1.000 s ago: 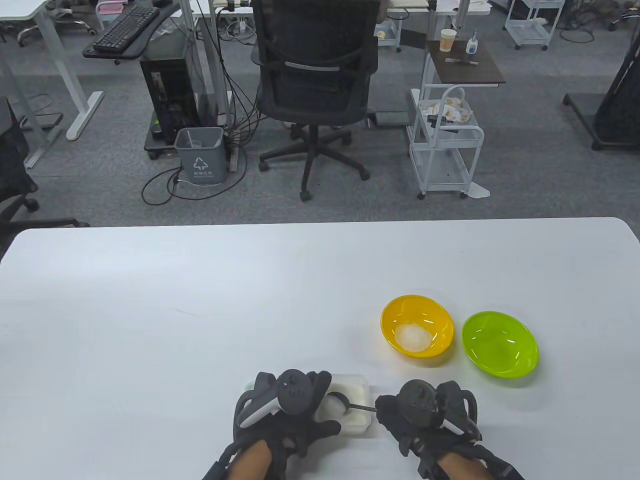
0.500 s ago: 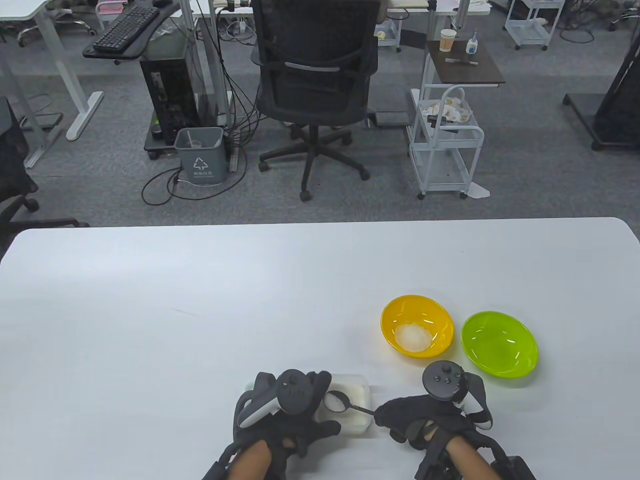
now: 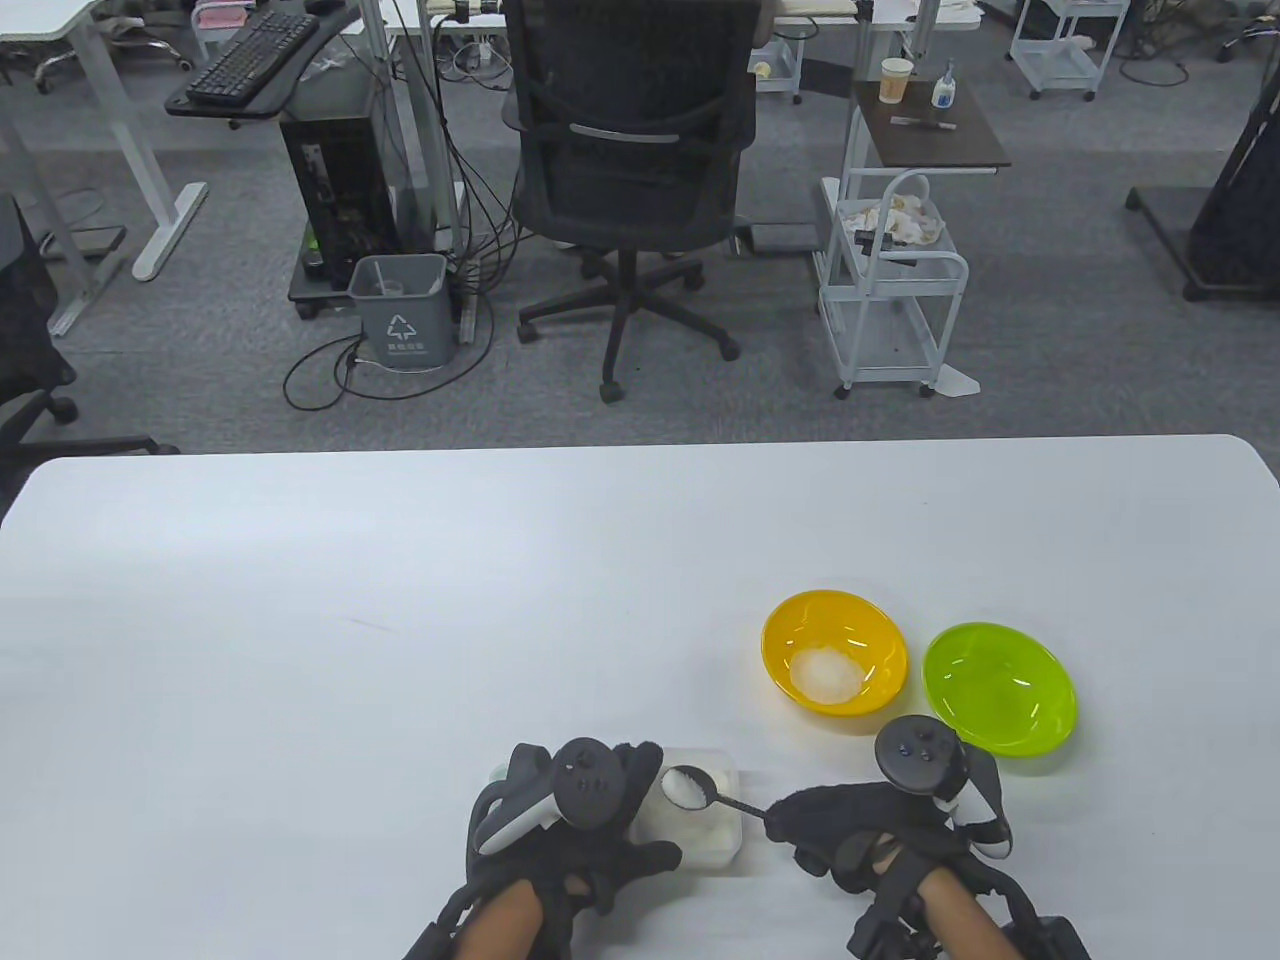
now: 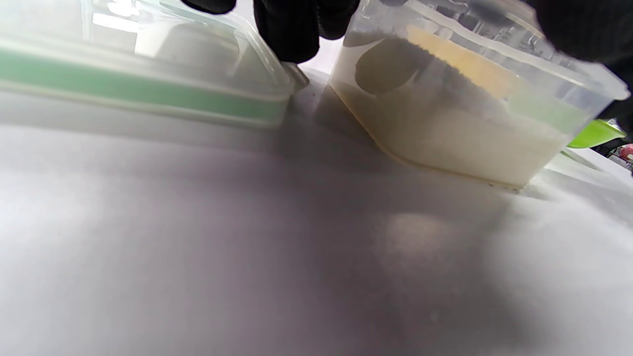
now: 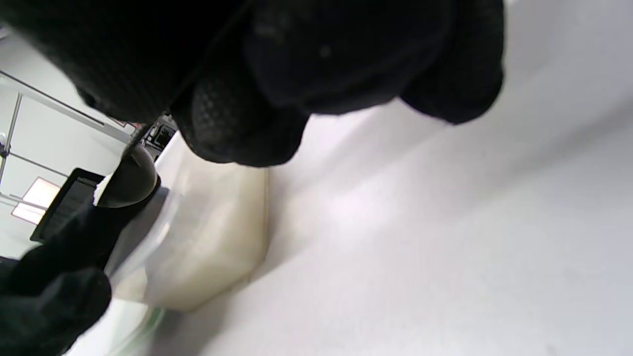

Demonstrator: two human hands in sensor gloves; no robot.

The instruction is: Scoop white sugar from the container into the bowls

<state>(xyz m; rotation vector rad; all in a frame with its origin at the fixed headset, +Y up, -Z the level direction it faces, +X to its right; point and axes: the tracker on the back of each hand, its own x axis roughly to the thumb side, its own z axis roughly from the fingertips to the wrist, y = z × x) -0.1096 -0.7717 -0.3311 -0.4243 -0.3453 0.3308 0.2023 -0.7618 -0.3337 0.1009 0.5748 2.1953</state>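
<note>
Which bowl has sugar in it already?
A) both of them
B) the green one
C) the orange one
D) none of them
C: in the table view a white heap of sugar lies in the bottom of the orange bowl, while the green bowl beside it shows only its bare green inside.

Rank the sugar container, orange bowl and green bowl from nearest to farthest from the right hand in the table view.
From the right hand:
1. Sugar container, to its left, under the loaded spoon the hand holds.
2. Green bowl, beyond it, slightly right.
3. Orange bowl, beyond it, slightly left.
The last two are nearly too close to call.
</note>
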